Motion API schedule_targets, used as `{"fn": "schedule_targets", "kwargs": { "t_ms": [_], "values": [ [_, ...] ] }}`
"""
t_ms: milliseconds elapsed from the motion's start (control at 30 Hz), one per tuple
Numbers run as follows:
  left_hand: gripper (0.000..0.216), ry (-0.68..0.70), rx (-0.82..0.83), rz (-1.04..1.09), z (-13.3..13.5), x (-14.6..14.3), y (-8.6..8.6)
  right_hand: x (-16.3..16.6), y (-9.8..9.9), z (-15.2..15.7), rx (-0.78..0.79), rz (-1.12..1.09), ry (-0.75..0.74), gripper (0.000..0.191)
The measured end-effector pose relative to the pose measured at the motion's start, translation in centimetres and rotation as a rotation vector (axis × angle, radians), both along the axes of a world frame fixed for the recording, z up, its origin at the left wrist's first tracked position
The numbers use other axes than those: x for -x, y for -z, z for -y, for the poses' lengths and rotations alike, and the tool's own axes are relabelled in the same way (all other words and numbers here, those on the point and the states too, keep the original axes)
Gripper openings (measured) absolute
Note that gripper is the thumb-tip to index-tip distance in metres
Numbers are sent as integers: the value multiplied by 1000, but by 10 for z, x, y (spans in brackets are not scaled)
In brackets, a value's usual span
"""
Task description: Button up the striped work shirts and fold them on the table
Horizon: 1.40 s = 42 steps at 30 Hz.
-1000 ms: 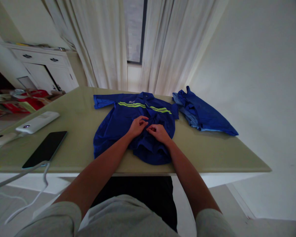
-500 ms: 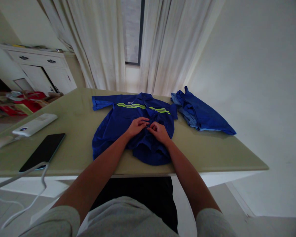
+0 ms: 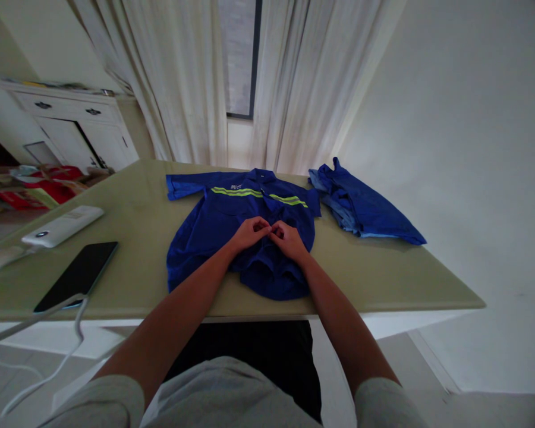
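table edge: pale green table (image 3: pixel 383 279), smooth, hard, faintly glossy; straight near edge, white apron below.
near left items: dark phone (image 3: pixel 78 274), flat glass slab, with a white cable (image 3: pixel 49 309) plugged in and hanging off the edge; beyond it a white rounded device (image 3: pixel 62 226).
left hand: left hand (image 3: pixel 249 232) curled, thumb and fingertips pinched on the shirt's centre front.
right hand: right hand (image 3: pixel 288 238) curled the same way, pinching the fabric just beside the left; the fingertips of both hands meet.
work item: blue work shirt (image 3: pixel 205 232) lies front-up at mid-table, collar away from the person, hem bunched near the table edge.
step in hand: judged as joining the two front edges at one point; whether a button sits between the fingers cannot be told.
technique: hold both edges flat and level, pinch close to the seam, avoid dragging the loose hem.
fabric: woven, matt, limp, creases readily.
trim: yellow-green stripe (image 3: pixel 236 191), across the chest, brighter than the cloth.
far right: second blue garment (image 3: pixel 365 208), crumpled heap, apart from the shirt.
background: white curtains (image 3: pixel 182 89), soft vertical folds.
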<state>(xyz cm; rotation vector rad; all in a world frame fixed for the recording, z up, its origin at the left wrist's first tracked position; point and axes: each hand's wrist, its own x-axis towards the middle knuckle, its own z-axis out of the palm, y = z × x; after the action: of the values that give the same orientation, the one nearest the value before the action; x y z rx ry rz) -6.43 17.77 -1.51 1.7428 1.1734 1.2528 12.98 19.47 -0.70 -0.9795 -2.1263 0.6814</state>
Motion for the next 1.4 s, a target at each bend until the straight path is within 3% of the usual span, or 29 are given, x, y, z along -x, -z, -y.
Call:
{"fn": "schedule_targets", "kwargs": {
  "t_ms": [700, 867, 967, 1100, 1233, 1333, 1400],
  "values": [
    [26, 0, -6, -34, -1, 0, 1, 0, 3, -2, 19, 4, -8, 29],
    [18, -13, -20, -61, -2, 0, 2, 0, -8, 0, -6, 17, -48, 13],
    [16, -18, -33, -106, -1, 0, 2, -1, -30, 15, -113, 52, -192, 7],
    [13, -11, -120, -348, 0, 0, -1, -9, -53, 54, 52, 160, -370, 18],
    [20, 32, -289, -649, 7, 5, -8, -25, -48, 89, 45, 309, -256, 31],
    [23, 105, -340, -753, 26, 12, -16, -35, -40, 103, -67, 321, -182, 20],
    [25, 131, -351, -708, 45, 14, -22, -36, -36, 109, -115, 288, -154, 9]
  ]
}}
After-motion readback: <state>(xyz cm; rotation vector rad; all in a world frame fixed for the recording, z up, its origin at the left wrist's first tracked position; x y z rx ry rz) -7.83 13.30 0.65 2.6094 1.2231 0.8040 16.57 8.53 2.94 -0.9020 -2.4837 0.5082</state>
